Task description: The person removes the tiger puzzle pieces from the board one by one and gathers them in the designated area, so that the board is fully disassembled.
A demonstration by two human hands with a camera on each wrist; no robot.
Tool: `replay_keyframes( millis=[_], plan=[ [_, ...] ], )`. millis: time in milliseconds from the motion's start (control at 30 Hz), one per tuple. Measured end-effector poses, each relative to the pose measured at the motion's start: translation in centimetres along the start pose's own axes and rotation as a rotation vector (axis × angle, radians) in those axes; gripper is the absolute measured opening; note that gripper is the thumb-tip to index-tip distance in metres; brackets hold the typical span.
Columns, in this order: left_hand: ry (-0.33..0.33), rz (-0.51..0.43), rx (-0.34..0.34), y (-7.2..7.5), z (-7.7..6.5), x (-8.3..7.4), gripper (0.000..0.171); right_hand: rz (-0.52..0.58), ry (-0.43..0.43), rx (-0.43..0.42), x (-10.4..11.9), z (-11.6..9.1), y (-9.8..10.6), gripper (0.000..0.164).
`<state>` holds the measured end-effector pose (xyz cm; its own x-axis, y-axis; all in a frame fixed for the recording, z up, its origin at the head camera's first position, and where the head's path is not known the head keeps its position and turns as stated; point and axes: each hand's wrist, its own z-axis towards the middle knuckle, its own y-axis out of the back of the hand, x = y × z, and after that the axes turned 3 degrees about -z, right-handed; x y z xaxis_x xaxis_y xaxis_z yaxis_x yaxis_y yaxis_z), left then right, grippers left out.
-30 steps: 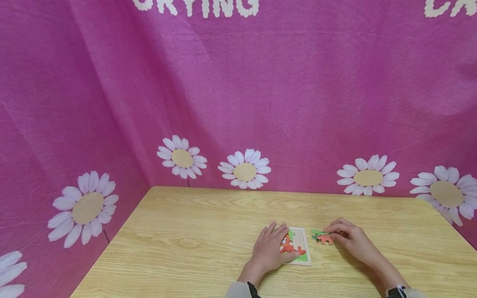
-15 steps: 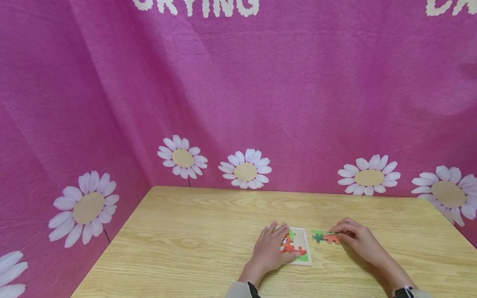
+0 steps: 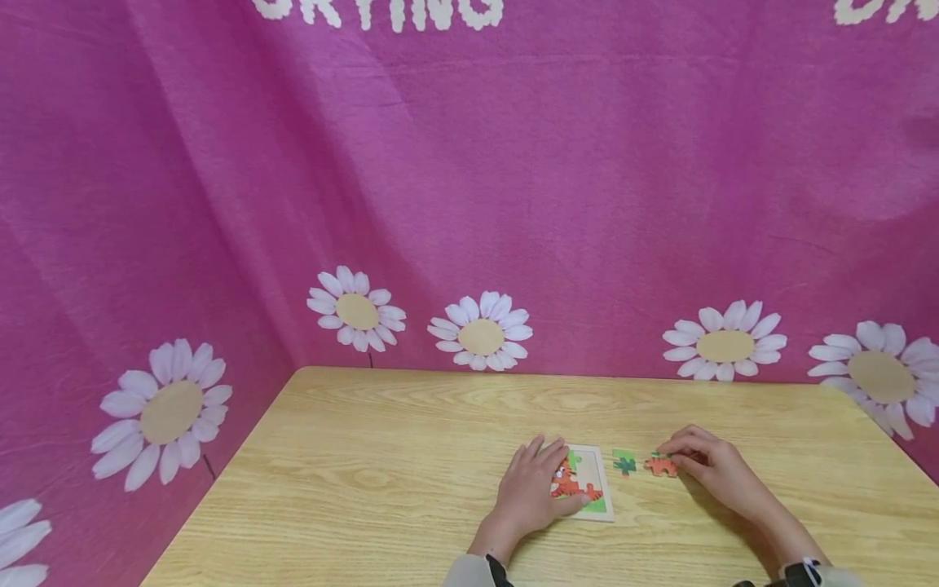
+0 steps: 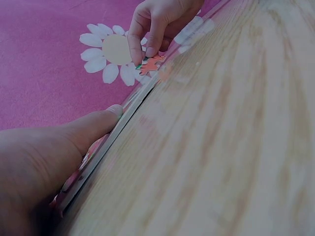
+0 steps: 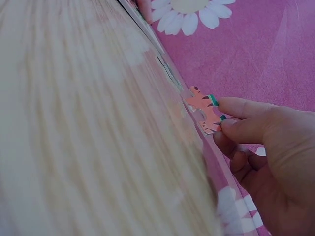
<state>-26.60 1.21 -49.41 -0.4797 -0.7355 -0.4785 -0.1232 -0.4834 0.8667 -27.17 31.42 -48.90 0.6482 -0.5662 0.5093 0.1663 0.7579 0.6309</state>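
Orange puzzle piece [image 3: 663, 466] pinched along its green edge by the right hand [image 3: 717, 474], green piece [image 3: 623, 461] a small gap leftward, then puzzle tray [image 3: 597, 516] partly under the outspread left hand [image 3: 530, 491], worktop [image 3: 367, 481] stretching wide leftward, pink cloth [image 3: 587, 204] beyond its far edge.

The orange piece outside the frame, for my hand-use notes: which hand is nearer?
Right. The right hand pinches the orange piece; the left hand rests on the framed puzzle, beyond the green piece.
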Motion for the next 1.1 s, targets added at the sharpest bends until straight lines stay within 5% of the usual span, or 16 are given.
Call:
replay_keyframes(
  millis=[767,1100],
  plan=[
    [0.000,0.000,0.003,0.02,-0.03,0.02,0.075,-0.037,-0.046,0.013,-0.92,-0.07,-0.36,0.028],
    [0.008,0.005,0.007,0.09,-0.03,-0.06,0.074,0.044,-0.105,0.114,-0.93,0.20,0.29,0.022]
  ],
)
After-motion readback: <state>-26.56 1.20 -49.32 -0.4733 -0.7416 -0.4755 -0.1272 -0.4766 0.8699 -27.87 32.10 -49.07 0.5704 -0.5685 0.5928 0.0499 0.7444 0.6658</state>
